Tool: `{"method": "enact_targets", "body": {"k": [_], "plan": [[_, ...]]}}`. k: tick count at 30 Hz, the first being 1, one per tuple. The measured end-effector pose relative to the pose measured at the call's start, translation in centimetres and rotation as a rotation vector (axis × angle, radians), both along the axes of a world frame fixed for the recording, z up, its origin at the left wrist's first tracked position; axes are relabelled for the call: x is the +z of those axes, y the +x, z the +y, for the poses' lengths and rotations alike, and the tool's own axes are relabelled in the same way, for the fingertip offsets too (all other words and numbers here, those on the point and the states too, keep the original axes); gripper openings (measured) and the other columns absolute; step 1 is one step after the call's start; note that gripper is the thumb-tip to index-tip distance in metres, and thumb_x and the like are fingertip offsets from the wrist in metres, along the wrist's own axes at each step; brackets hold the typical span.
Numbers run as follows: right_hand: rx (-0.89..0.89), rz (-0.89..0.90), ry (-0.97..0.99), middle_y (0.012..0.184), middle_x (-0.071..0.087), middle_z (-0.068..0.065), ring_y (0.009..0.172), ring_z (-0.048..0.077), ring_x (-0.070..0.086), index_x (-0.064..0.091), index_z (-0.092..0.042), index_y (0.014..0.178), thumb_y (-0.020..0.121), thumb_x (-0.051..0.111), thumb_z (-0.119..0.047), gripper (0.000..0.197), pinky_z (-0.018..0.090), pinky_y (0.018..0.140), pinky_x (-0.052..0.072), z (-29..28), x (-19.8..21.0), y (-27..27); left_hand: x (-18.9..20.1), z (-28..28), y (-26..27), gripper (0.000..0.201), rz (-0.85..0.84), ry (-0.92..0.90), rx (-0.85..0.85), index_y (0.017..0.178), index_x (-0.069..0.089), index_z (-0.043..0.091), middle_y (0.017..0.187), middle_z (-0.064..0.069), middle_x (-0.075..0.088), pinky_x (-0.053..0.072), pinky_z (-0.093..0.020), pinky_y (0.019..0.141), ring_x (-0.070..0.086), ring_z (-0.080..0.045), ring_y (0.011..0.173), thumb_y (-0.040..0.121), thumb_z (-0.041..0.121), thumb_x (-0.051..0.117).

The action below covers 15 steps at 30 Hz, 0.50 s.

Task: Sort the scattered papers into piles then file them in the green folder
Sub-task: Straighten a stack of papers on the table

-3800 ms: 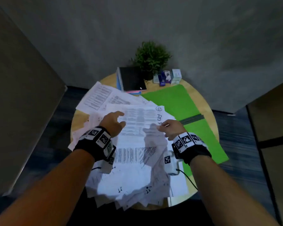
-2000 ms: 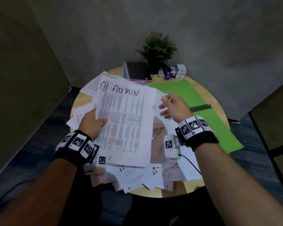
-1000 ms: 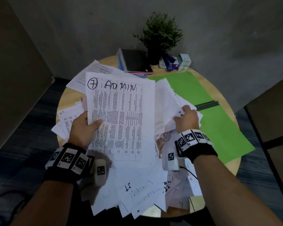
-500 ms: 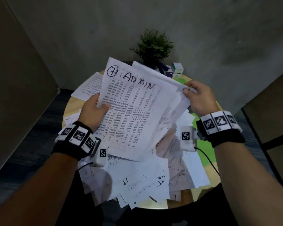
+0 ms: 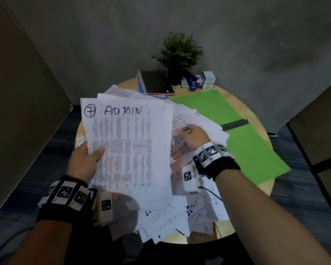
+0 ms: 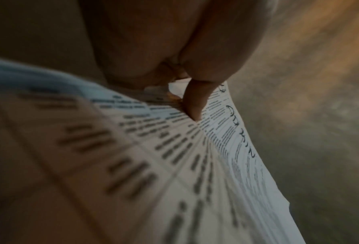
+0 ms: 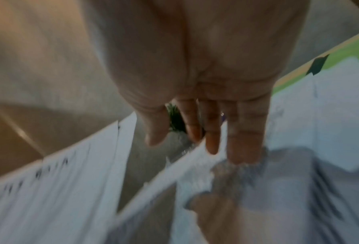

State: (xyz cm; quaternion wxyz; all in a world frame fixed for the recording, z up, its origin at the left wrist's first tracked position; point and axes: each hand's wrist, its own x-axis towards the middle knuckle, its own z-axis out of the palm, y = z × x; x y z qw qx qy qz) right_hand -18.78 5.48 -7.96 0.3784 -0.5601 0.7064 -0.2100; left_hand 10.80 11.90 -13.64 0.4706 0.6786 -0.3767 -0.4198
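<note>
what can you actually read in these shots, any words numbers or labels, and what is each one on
"7", hand-drawn in a circle: top left corner of the top sheet held by the left hand.
"ADMIN", handwritten: top of the same sheet.
Printed columns on that sheet: too small to read.
Scattered papers on the table: print too small.
Small boxes by the plant: labels unreadable.

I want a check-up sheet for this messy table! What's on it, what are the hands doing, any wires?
Surface: round wooden table, mostly covered.
Job's things: ADMIN sheet held up; loose papers heaped below; green folder lying open at right.
Clutter: potted plant, dark notebook, small boxes at the far edge.
Hands: left hand grips the ADMIN sheet; right hand open, fingers on the heap.
Cables: thin black cable from the right wrist camera.
Surroundings: grey wall, dark floor.
</note>
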Motion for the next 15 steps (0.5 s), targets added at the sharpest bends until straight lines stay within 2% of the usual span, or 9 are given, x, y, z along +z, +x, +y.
{"method": "enact_targets", "body": {"k": [2,3,4,5,6,7,9,13,15], "plan": [[0.079,0.286,0.086,0.093,0.060,0.010,0.090,0.028,0.059,0.059,-0.006,0.100,0.085,0.065,-0.048,0.045,0.030,0.065,0.045,0.9,-2.4,1.7,-0.5,0.6,0.5,0.028,0.002,0.003,0.036,0.119,0.066,0.014,0.113,-0.008,0.069,0.046,-0.052,0.101,0.064,-0.031,0.110,0.095,0.006,0.057],[0.074,0.351,0.120,0.099,0.057,0.008,0.097,0.028,0.055,0.056,-0.008,0.101,0.080,0.070,-0.048,0.048,0.029,0.065,0.043,1.3,-3.4,2.5,-0.8,0.9,0.7,0.030,0.014,-0.002,0.052,0.124,0.063,0.008,0.115,-0.010,0.067,0.045,-0.048,0.102,0.062,-0.030,0.112,0.095,0.002,0.055],[0.055,0.386,0.151,0.111,0.052,0.008,0.108,0.029,0.050,0.053,-0.009,0.109,0.076,0.074,-0.047,0.054,0.033,0.072,0.044,1.6,-4.3,3.2,-1.0,1.1,0.7,0.032,0.029,-0.008,0.067,0.127,0.060,0.003,0.118,-0.011,0.065,0.044,-0.043,0.100,0.061,-0.028,0.112,0.096,-0.001,0.053],[0.034,0.412,0.166,0.124,0.046,0.009,0.120,0.031,0.042,0.049,-0.010,0.120,0.073,0.078,-0.043,0.064,0.041,0.085,0.045,1.8,-5.0,3.9,-1.3,1.3,0.7,0.034,0.042,-0.012,0.079,0.130,0.057,0.000,0.120,-0.012,0.063,0.043,-0.038,0.098,0.059,-0.026,0.111,0.096,-0.003,0.051],[0.028,0.441,0.177,0.134,0.039,0.010,0.127,0.032,0.035,0.044,-0.011,0.129,0.072,0.079,-0.039,0.073,0.047,0.095,0.042,1.9,-5.6,4.4,-1.4,1.4,0.7,0.036,0.048,-0.014,0.089,0.132,0.055,-0.003,0.121,-0.012,0.061,0.042,-0.035,0.096,0.058,-0.025,0.110,0.097,-0.004,0.050],[0.024,0.464,0.191,0.138,0.035,0.010,0.130,0.032,0.030,0.041,-0.012,0.134,0.072,0.080,-0.035,0.077,0.050,0.100,0.038,1.9,-5.8,4.8,-1.5,1.6,0.6,0.037,0.054,-0.015,0.099,0.133,0.053,-0.004,0.121,-0.012,0.060,0.041,-0.033,0.095,0.057,-0.023,0.109,0.097,-0.005,0.049],[-0.011,0.481,0.199,0.139,0.032,0.010,0.130,0.032,0.029,0.039,-0.014,0.135,0.071,0.081,-0.030,0.078,0.048,0.102,0.036,1.8,-6.0,4.9,-1.8,1.6,0.6,0.037,0.066,-0.024,0.117,0.133,0.052,-0.005,0.121,-0.012,0.059,0.041,-0.031,0.094,0.056,-0.023,0.109,0.097,-0.005,0.049],[0.082,0.516,0.121,0.132,0.036,0.007,0.121,0.032,0.034,0.053,-0.034,0.123,0.077,0.068,-0.020,0.050,0.044,0.097,0.035,2.4,-6.8,3.4,-2.1,1.4,0.7,0.035,0.057,-0.024,0.098,0.131,0.055,-0.003,0.124,-0.015,0.061,0.043,-0.038,0.099,0.058,-0.030,0.114,0.096,-0.004,0.051],[0.030,0.502,0.125,0.130,0.036,0.005,0.120,0.032,0.034,0.055,-0.039,0.120,0.075,0.071,-0.027,0.050,0.044,0.098,0.033,2.8,-6.5,2.0,-1.8,1.2,0.4,0.034,0.039,-0.017,0.070,0.131,0.056,-0.001,0.124,-0.016,0.063,0.045,-0.044,0.101,0.059,-0.032,0.115,0.097,-0.001,0.052]]}}
